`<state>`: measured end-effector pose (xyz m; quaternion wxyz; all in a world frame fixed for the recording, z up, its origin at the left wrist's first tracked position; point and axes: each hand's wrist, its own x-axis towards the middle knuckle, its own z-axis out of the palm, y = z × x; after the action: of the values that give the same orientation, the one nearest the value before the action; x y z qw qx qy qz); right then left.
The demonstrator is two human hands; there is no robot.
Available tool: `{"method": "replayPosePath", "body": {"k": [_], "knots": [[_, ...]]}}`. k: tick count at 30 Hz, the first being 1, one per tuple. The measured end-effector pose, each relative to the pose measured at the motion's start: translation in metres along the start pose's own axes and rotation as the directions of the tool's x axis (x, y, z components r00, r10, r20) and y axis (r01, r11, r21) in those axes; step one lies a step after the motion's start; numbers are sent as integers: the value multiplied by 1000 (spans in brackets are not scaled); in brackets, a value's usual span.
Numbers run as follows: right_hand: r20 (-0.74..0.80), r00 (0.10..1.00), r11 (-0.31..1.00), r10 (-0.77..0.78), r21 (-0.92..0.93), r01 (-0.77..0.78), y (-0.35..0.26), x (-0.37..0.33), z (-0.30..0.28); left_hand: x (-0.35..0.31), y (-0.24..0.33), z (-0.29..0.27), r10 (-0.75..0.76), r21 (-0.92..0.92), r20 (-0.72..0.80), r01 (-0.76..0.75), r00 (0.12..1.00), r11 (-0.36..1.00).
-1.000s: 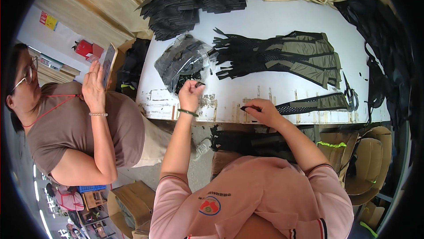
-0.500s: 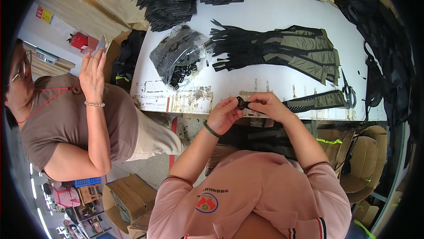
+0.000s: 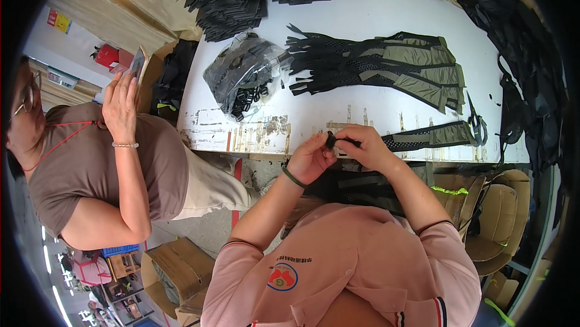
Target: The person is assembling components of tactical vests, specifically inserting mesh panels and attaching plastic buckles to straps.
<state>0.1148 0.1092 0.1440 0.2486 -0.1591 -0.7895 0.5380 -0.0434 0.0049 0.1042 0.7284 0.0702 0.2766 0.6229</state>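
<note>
Over the table's near edge, my left hand (image 3: pixel 310 159) pinches a small black plastic buckle (image 3: pixel 330 140) between thumb and fingers. Close beside it, my right hand (image 3: pixel 367 148) grips a black strap (image 3: pixel 350 142) that meets the buckle; whether it is threaded through cannot be made out. Right of my right hand, a black mesh and olive fabric panel (image 3: pixel 432 136) lies along the table edge. Beyond my hands sits a clear plastic bag (image 3: pixel 244 70) with black buckles spilling from its mouth. A fanned row of similar olive and black panels (image 3: pixel 417 64) lies farther right.
Stacks of black pieces (image 3: pixel 232 0) stand at the back of the white table (image 3: pixel 368 9). Black fabric (image 3: pixel 513 55) hangs along the right side. Cardboard boxes (image 3: pixel 498 212) stand below right, another box (image 3: pixel 181 266) lower left. A co-worker (image 3: pixel 109 164) holding a phone (image 3: pixel 140 64) stands at left.
My fingers have shifted around the buckle, which is turned more edge-on, and my right fingers have closed in on the strap. The co-worker's hand and phone have moved slightly.
</note>
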Motion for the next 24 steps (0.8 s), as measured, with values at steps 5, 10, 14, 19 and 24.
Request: {"method": "replayPosePath", "body": {"k": [5,10,14,19,24], "knots": [[-103,976,896,194,423,-134,4,-2,9,2,3,11,86,81,-53,-82,995,993],[-93,975,956,-200,-236,173,-4,2,2,4,2,22,167,188,-113,-144,979,971],[-166,955,891,-245,-426,154,-10,0,2,5,3,35,326,536,-133,-209,936,818],[-82,977,956,194,238,-170,-13,-4,1,14,-2,24,491,667,-5,-363,871,651],[-8,921,826,388,447,-344,-4,-1,2,12,-4,26,541,712,20,-392,841,583]]}}
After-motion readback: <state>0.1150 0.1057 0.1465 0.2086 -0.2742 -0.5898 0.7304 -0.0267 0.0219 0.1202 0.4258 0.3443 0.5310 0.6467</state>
